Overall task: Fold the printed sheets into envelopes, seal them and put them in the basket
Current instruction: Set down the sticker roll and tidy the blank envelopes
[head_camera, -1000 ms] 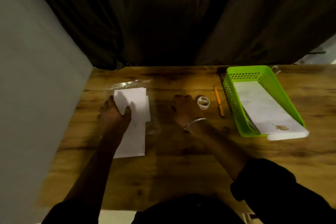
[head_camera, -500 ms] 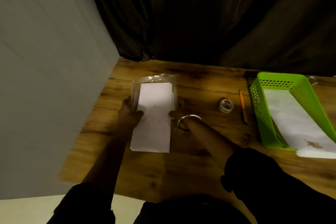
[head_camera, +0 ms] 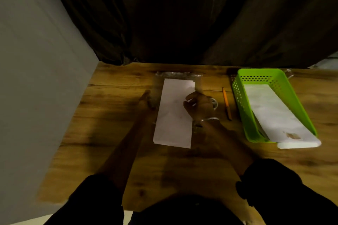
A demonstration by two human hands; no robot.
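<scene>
Nearest me I see two dark sleeves (head_camera: pixel 285 184) at the bottom edge, with both bare forearms reaching forward over the wooden bench (head_camera: pixel 102 133). Between the forearms lies a stack of white sheets (head_camera: pixel 173 115), long and narrow, its short near end toward me and its far end fanned a little so several sheet corners show. The left hand (head_camera: pixel 147 99) lies just beside the stack's left long edge, its fingers (head_camera: pixel 146 93) stretched forward and flat along the bench; it is blurred, and I cannot tell whether it touches the paper or holds anything. The right hand (head_camera: pixel 200 105) sits over the right edge of the stack, a metal bangle (head_camera: pixel 210 119) on its wrist, the fingers curled inward over the paper with the thumb and forefinger close together; whether they pinch a sheet I cannot tell. Just behind that hand a small roll of tape (head_camera: pixel 215 102) shows partly. To its right an orange pencil (head_camera: pixel 226 103) lies pointing away from me, apart from the stack. Further right stands the green basket (head_camera: pixel 237 95), holding a long white envelope (head_camera: pixel 274 113) whose near end sticks out over the basket's near rim, with a brown mark near that end. At the far end of the stack is crinkled clear plastic wrap (head_camera: pixel 179 74). Beyond the bench hangs a dark curtain (head_camera: pixel 182 14), and a grey wall (head_camera: pixel 36 60) stands on the left.
</scene>
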